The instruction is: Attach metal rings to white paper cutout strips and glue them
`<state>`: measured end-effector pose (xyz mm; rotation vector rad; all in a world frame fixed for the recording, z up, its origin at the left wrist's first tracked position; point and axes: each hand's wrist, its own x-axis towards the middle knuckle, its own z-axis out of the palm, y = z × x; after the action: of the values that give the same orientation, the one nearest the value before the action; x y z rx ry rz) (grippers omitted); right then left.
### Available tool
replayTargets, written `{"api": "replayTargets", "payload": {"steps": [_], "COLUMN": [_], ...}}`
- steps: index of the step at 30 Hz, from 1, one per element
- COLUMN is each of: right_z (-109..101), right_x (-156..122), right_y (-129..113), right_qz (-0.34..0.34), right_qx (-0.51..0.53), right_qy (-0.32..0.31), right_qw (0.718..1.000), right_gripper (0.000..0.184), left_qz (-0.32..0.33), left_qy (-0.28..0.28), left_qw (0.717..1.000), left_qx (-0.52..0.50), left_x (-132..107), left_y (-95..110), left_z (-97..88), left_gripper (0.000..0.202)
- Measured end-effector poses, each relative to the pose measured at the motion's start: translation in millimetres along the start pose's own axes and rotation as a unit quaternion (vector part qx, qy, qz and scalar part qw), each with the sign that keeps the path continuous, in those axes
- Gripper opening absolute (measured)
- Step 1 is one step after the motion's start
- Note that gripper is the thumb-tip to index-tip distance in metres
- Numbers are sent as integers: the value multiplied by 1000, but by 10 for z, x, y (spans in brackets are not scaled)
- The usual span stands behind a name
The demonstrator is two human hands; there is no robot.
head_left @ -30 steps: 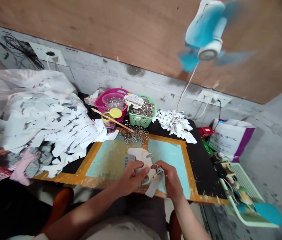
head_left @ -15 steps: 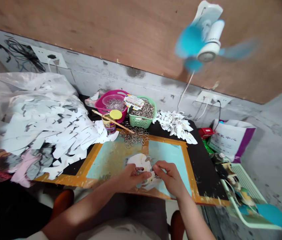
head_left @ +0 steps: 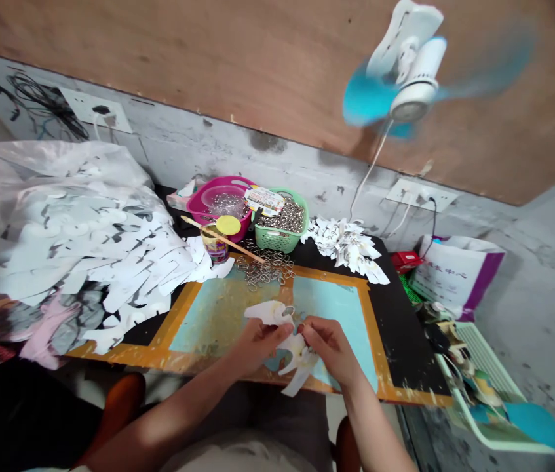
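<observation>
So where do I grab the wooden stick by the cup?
Probably pinch the wooden stick near its lower end, coming from above on the near side: it is thin, and that end sticks out past the cup over the metal rings.

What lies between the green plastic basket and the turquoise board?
Head view: a loose heap of silver metal rings lies between the green plastic basket and the turquoise board, overlapping the board's orange border.

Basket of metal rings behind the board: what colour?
Mint green plastic, with a lattice pattern: the basket shows best in the head view.
</observation>
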<state>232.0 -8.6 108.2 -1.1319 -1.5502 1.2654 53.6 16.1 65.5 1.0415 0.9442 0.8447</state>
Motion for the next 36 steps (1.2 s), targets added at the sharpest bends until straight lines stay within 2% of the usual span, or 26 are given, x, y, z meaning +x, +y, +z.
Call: {"api": "replayTargets", "payload": {"steps": [2,4,9,12,15,17,19,22,25,31,36], "right_z": [15,52,204,295,359,380,387,385,383,379,395], "right_x": [-20,-40,-64,-45,-1,41,92,190,307,511,573], "right_y": [34,57,73,80,122,188,287,477,657,767,718], "right_qz": [4,4,-53,-134,-210,-249,-268,-255,-240,-168,-129], "right_qx": [34,31,-54,-148,-263,-338,-399,-456,-468,-358,-299], "right_qy": [5,37,187,274,338,344,328,308,303,304,294], "right_qw": [999,999,979,941,879,840,813,795,795,867,899], "right_gripper": [44,42,18,10,9,10,13,16,16,23,28], "left_qz": [1,19,68,106,166,213,247,269,267,250,226], "left_qy": [1,16,60,109,158,188,219,251,267,278,248], "left_qw": [1000,1000,996,986,959,926,891,862,856,864,893], "left_qx": [8,6,2,65,164,247,312,348,352,337,299], "left_x": [-11,-27,-44,-31,-11,9,44,142,286,471,443], "left_y": [23,55,87,31,-27,-47,-61,-106,-195,-280,-215], "left_z": [5,19,90,115,118,117,120,125,118,80,83], "left_gripper": [47,45,43,42,37,36,35,32,33,30,32]}}
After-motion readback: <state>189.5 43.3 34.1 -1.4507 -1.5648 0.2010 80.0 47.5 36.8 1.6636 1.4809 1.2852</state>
